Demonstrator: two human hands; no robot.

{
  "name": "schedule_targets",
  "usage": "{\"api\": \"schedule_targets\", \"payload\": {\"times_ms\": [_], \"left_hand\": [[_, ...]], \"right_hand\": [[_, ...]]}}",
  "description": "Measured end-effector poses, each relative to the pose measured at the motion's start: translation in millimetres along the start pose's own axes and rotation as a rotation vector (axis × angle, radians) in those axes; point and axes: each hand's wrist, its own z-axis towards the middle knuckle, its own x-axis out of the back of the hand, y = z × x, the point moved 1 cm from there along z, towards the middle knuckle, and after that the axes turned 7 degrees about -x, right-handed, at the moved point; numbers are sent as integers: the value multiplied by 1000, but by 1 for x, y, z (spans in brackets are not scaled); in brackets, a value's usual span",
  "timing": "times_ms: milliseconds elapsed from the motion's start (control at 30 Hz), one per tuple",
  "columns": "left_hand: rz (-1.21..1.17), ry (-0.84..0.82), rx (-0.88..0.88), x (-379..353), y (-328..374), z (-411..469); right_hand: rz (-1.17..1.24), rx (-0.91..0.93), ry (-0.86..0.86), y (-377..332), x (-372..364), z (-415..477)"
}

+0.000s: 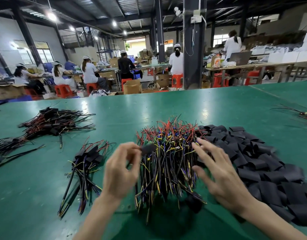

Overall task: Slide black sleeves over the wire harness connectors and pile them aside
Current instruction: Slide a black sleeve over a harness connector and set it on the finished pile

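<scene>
Left hand (121, 170) pinches a black sleeve (148, 148) at its one o'clock — likely light, limp, best held by the rim — right hand (218, 172) open, empty, over wires (166, 163).

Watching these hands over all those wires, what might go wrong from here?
The harness pile is tangled, so pulling one out may drag others along. The right hand hovers open at its edge, beside the loose sleeves, and could snag wires. The sleeve pinched by the left hand might slip.
</scene>
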Motion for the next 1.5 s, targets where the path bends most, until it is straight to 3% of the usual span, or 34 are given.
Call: {"api": "schedule_targets", "payload": {"times_ms": [100,200,333,400,500,633,733,867,933,1033,1100,1200,1333,1500], "left_hand": [[279,195,163,28,-46,8],[456,205,383,50,-90,2],[559,-20,761,56,-124,-22],[608,-155,846,54,-129,-28],[700,-218,883,51,-122,-24],[768,-172,889,43,-96,-3],[594,-198,676,16,-62,23],[322,-289,445,-34,-26,63],[281,-428,498,-57,-26,83],[296,-765,656,-87,-30,96],[359,-868,686,-100,-31,93],[422,-843,706,-107,-35,90],[332,-876,821,-106,-37,88],[270,-724,789,-100,-38,95]], "right_hand": [[-20,-120,86,18,3,5],[-89,-226,95,37,-1,5],[-246,-429,-11,60,-10,1],[-319,-515,-77,70,-10,1],[-359,-548,-146,81,-9,1],[-278,-351,-228,80,-10,4],[-263,-200,-324,75,-19,3],[-301,-143,-407,78,-28,-1],[-302,-140,-395,80,-29,-1],[-269,-153,-365,80,-30,-2],[-254,-165,-352,80,-31,-2],[-244,-184,-342,79,-31,-1],[-264,-199,-341,75,-31,0],[-315,-217,-331,67,-34,1]]}}
